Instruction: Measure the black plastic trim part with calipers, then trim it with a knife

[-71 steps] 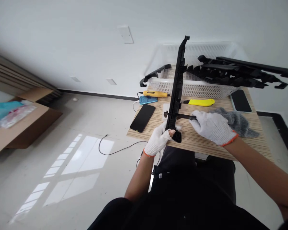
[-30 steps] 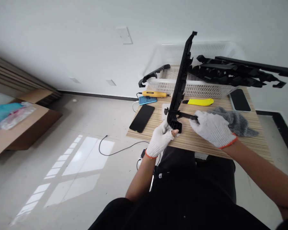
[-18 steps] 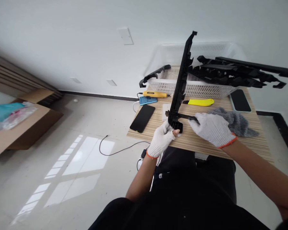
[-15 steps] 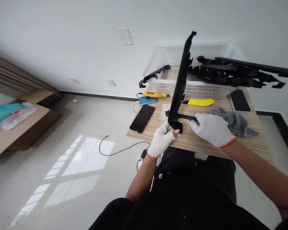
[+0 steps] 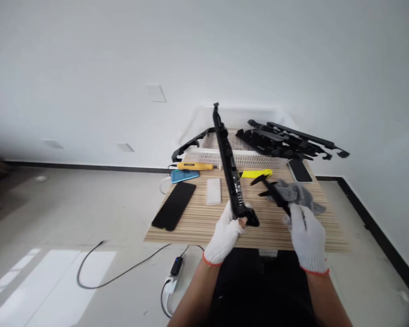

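Note:
My left hand (image 5: pixel 225 234), in a white knit glove with an orange cuff, is closed around the lower end of a long black plastic trim strip (image 5: pixel 229 165). The strip rises from my grip and leans slightly left, in front of the basket. My gloved right hand (image 5: pixel 306 236) is closed on the handle of a black tool with a T-shaped head (image 5: pixel 274 193), blurred by motion. Its head points up and left, apart from the strip. Behind the tool lies a grey cloth (image 5: pixel 298 193), and beyond that a yellow utility knife (image 5: pixel 257 174).
A white plastic basket (image 5: pixel 207 157) at the back holds several black strips (image 5: pixel 282 141), some jutting over its rim. On the wooden table (image 5: pixel 191 231) lie a yellow electric tool (image 5: pixel 194 166), a blue device (image 5: pixel 185 176), a black phone (image 5: pixel 174 205), a white box (image 5: pixel 213 191) and another phone (image 5: pixel 300 171).
The black tool has come away from the strip, drawn right and toward me by my right hand. The strip now leans left instead of right. The camera view has shifted.

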A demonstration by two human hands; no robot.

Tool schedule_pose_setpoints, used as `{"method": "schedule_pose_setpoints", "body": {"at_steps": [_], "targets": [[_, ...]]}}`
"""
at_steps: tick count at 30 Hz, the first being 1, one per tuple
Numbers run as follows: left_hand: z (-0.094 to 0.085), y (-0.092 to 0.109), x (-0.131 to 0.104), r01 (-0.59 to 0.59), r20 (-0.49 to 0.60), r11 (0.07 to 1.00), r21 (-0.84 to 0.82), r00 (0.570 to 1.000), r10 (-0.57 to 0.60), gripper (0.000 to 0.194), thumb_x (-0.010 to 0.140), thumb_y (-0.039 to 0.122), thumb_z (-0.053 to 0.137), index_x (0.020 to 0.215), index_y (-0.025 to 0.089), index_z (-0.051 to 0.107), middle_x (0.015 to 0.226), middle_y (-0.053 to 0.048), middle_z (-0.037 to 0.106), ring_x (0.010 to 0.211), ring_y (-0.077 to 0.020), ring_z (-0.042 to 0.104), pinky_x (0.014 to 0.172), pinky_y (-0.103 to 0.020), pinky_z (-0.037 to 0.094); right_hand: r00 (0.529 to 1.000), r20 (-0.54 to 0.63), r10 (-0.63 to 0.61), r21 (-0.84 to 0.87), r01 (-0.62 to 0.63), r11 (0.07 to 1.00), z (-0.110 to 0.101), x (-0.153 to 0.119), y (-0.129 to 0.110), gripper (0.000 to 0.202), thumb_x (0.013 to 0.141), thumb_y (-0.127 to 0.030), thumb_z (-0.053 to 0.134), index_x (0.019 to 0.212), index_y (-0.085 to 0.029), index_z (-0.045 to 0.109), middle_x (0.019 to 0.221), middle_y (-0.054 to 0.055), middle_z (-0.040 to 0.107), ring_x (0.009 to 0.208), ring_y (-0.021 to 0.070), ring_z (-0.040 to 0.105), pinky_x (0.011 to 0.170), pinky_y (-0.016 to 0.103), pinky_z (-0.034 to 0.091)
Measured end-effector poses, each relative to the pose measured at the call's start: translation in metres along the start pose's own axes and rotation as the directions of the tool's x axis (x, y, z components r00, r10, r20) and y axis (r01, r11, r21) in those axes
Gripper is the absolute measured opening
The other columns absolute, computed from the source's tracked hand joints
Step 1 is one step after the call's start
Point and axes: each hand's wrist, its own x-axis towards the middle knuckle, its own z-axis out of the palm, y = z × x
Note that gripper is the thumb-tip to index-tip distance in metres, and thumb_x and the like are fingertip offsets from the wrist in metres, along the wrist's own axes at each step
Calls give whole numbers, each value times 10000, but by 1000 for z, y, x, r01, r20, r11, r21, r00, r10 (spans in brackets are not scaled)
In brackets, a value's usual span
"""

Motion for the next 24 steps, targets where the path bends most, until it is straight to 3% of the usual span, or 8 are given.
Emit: {"method": "schedule_pose_setpoints", "body": {"at_steps": [2,4,8,10,12,16,21,24], "targets": [[-4,1,1,0,-12,1000,30,1000,1,486,754,316,802,1215,214,689,1153,-48,753,1087,-233,658,996,-348,521,978,-53,200,-20,-201,979,11,-20,7,481,1066,-327,333,1178,-114,750,964,234,743,750,326,720,599,380,491],[-10,3,-1,5,-39,1000,11,999,-5,523,688,282,803,1194,210,692,1131,-47,755,1065,-231,660,978,-343,526,943,-15,332,45,-331,942,16,-41,10,455,1078,-378,370,1192,-136,738,972,195,762,770,303,727,611,361,500],[-22,-1,-5,43,-104,999,-2,994,-43,489,617,232,788,1100,206,718,1125,-69,756,1006,-233,676,861,-320,556,941,142,307,176,-329,928,21,-52,2,386,1064,-462,480,1243,-234,735,992,81,774,779,227,721,654,312,513],[-26,-5,-7,74,-149,997,-21,986,-76,443,604,230,791,1043,222,727,1069,-56,758,952,-227,677,798,-314,566,969,201,144,176,-180,968,24,-37,-4,373,1068,-414,490,1324,-272,720,1077,80,763,796,214,704,652,314,498],[-29,-8,-9,95,-174,995,-41,980,-101,396,598,216,788,990,234,734,1012,-41,758,924,-226,681,786,-317,575,969,245,-43,124,13,992,25,-11,-11,385,1067,-319,484,1394,-315,686,1251,87,730,974,254,693,739,348,522],[-33,-8,-12,151,-76,987,-56,985,-155,390,652,185,783,1037,237,760,1114,-48,764,1026,-254,707,889,-346,595,929,259,-264,173,225,959,17,50,-14,403,1052,-437,533,1398,-296,684,1484,88,613,1247,333,593,923,463,547],[-34,2,-18,218,191,958,-188,965,-183,613,813,282,787,1407,264,635,1390,-104,672,1257,-366,660,978,-504,627,994,93,-59,147,45,988,13,92,16,422,1073,-442,465,1390,-261,677,1450,71,643,1196,317,608,908,451,549],[-32,12,-21,299,259,933,-200,935,-244,644,913,287,736,1517,316,514,1344,-111,685,1251,-381,670,830,-491,690,994,110,-6,99,-5,995,28,97,34,503,1007,-504,565,1408,-209,644,1429,126,641,1191,374,599,830,466,554]]}}
